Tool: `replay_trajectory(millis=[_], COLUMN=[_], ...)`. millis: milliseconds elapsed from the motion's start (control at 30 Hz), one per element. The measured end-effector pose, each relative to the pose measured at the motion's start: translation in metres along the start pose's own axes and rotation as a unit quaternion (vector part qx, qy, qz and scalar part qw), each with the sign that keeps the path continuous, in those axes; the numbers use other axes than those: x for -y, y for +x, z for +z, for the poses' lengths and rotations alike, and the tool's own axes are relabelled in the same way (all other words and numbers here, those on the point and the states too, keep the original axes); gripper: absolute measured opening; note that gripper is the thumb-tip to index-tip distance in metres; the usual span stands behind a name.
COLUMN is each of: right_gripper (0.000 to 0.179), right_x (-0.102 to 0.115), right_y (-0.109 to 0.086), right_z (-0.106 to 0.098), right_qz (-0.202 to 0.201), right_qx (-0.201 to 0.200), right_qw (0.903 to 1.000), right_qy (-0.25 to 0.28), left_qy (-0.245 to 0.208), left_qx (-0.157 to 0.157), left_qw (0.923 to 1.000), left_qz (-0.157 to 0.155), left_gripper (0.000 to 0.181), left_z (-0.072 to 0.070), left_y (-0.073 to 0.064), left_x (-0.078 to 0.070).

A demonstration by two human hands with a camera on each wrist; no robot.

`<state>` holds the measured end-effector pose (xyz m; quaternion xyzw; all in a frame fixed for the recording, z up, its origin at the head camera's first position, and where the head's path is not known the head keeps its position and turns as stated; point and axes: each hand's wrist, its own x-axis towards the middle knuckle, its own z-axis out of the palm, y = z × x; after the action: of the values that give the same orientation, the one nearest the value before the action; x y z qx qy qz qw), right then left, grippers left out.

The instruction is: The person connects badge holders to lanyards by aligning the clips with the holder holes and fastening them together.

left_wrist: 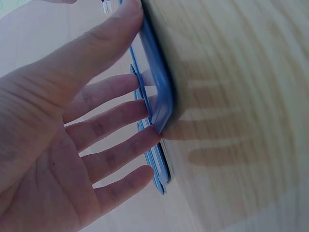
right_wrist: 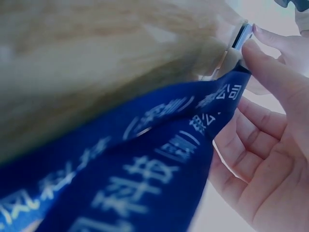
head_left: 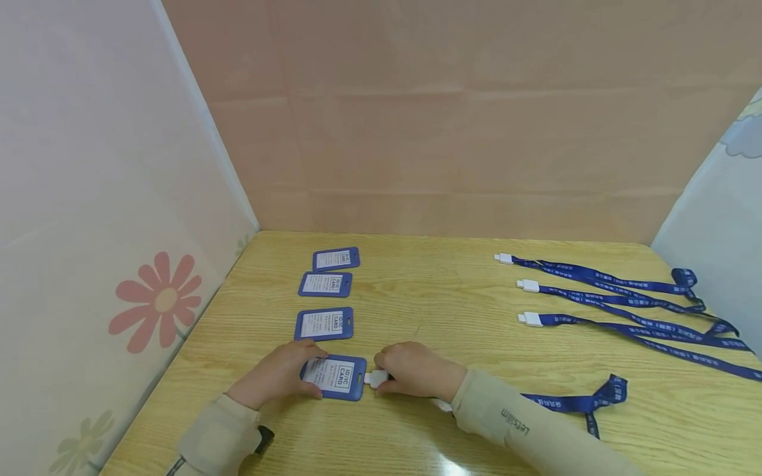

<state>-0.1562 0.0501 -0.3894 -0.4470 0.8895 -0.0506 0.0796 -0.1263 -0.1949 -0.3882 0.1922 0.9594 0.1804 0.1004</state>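
Note:
A blue ID card holder (head_left: 351,393) lies face up on the wooden table in the head view. My left hand (head_left: 284,373) grips its left end, thumb on the near edge and fingers at the far edge; the left wrist view shows the thumb on the rim of the holder (left_wrist: 161,82). From the right, my right hand (head_left: 419,370) pinches the white plastic clip (head_left: 375,379) of a blue lanyard. That clip's tip is right at the slotted end of the holder. White-lettered strap (right_wrist: 140,179) trails from the right fingers, partly hidden under the forearm in the head view.
Beyond the left hand, three more blue card holders (head_left: 324,324) lie in a column. Three blue lanyards (head_left: 631,301) with white clips (head_left: 530,319) stretch across the right side. A pinkish cloth wall (head_left: 464,132) stands behind the table, with pale walls at both sides.

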Motion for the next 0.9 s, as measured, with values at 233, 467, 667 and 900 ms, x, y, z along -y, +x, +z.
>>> replay_trajectory(millis=[233,467,667,900], right_gripper=[0.025,0.024,0.023,0.022], right_x=[0.0009,0.0010,0.0018,0.0040], right_y=[0.0001,0.0009,0.0016,0.0056], right_z=[0.0009,0.0007,-0.0005,0.0019], right_qz=[-0.004,-0.008,-0.015,-0.023], right_qx=[-0.008,-0.012,-0.012,-0.005], right_qw=[0.9999,0.9999,0.9998,0.9992], right_qy=[-0.006,0.000,-0.008,-0.032], left_qy=[0.003,0.001,0.000,0.028], left_qx=[0.002,0.003,-0.004,-0.011], left_qw=[1.0000,1.0000,0.9999,0.9995], left_qz=[0.002,-0.004,-0.011,0.013], left_gripper=[0.059,0.059,0.057,0.056], left_z=[0.0016,0.0045,0.0041,0.0036], left_y=[0.0022,0.0044,0.0042,0.0038], left_x=[0.0017,0.0040,0.0002,-0.0021])
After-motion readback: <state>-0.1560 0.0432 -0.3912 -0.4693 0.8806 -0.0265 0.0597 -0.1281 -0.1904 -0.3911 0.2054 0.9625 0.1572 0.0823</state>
